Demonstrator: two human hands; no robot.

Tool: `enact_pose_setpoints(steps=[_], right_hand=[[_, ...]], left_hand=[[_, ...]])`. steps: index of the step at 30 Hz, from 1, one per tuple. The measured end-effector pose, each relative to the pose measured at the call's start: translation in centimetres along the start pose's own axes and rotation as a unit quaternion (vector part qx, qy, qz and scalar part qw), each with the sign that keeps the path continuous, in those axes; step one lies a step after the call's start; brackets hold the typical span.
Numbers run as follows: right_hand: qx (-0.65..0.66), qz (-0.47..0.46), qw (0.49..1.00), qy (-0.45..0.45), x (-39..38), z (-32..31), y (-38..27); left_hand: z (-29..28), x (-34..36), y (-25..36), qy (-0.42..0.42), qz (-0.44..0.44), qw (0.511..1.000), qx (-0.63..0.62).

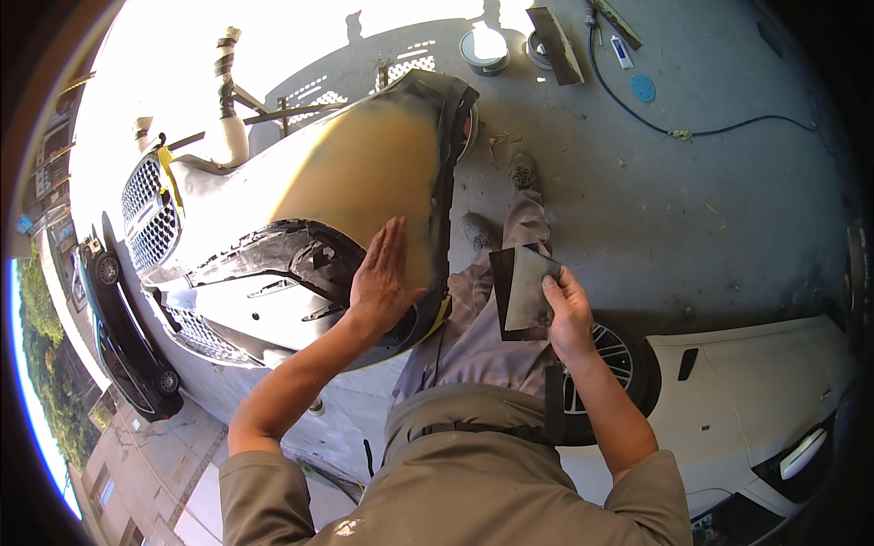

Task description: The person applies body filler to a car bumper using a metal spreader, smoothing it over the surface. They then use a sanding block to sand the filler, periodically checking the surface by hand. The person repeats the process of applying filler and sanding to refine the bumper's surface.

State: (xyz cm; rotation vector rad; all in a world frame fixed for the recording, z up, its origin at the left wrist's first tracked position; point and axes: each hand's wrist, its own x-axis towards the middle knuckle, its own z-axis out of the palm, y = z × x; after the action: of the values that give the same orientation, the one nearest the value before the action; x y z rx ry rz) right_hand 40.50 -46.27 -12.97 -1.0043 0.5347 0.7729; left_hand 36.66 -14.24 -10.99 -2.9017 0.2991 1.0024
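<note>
A car body panel (341, 182) with a large yellowish sanded patch and dark edges lies in front of me, raised off the ground. Flat against the lower part of that patch rests my left hand (382, 284), its fingers stretched out and nothing held. My right hand (569, 309) is closed on sandpaper (530, 289), a worn grey-beige piece with a black one behind it, pinched between thumb and fingers in front of my legs. Beside the left hand is a dark curved opening (319, 255) in the panel.
A grille (155, 214) is at the left, by wrapped stand posts (226, 100). Buckets (484, 50), a blue sanding disc (644, 87), a tube (622, 52) and a black hose (637, 114) lie on the ground ahead. A white car (737, 391) stands close at right, a dark car (127, 328) far left.
</note>
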Motion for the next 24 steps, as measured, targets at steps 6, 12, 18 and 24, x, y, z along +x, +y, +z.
enact_pose_setpoints(steps=[6,12,18,24], right_hand=[[-0.008,0.009,1.0,0.026,-0.6,-0.6,0.4],[-0.006,-0.005,1.0,0.006,-0.4,-0.2,0.6],[0.01,0.002,1.0,-0.013,-0.3,0.9,1.0],[-0.019,0.007,1.0,0.013,0.0,0.6,0.6]], left_hand=[[-3.5,4.7,-8.1,0.131,-0.138,0.982,0.014],[-0.4,1.5,-4.6,0.17,-0.1,0.98,0.009],[0.5,-3.7,1.1,0.0,0.029,0.999,-0.029],[-4.6,1.4,-7.2,0.121,-0.117,0.984,0.051]])
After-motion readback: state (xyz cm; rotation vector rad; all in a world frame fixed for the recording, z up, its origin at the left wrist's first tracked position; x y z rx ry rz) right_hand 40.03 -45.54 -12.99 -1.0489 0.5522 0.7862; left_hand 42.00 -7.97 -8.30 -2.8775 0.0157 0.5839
